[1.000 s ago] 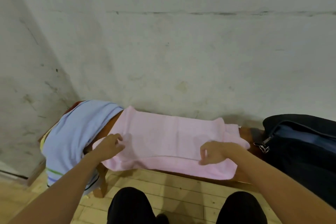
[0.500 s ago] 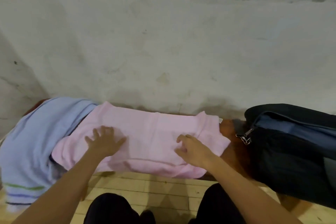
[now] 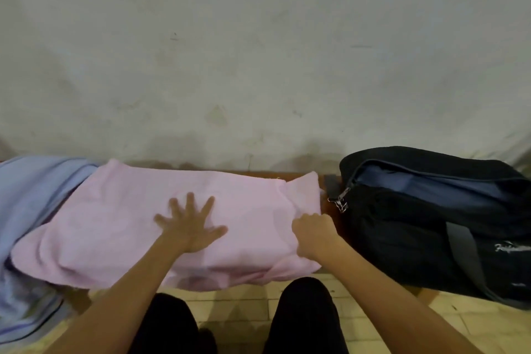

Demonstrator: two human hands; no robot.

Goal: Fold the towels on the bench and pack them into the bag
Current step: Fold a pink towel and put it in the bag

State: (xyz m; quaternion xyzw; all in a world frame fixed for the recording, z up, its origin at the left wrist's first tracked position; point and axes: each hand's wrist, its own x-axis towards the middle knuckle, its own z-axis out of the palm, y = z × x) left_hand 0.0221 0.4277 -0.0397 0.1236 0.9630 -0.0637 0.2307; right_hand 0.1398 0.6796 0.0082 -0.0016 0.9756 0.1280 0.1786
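Note:
A pink towel [image 3: 120,218] lies folded lengthwise along the wooden bench [image 3: 330,204]. My left hand [image 3: 191,227] presses flat on the towel's middle, fingers spread. At the towel's right end my right hand [image 3: 314,234] is curled and grips the cloth's edge. A light blue towel [image 3: 34,198] hangs over the bench's left end, partly under the pink one. A dark navy bag [image 3: 431,221] stands on the bench to the right, its top zip open.
A pale stained wall [image 3: 258,66] rises directly behind the bench. Below the bench is a light wooden floor [image 3: 247,307]. My knees in black trousers [image 3: 304,313] sit close to the bench's front edge.
My left hand slid right from the towel's left part to its middle. My right hand moved to the towel's right end and curled onto its edge. The view shifted right.

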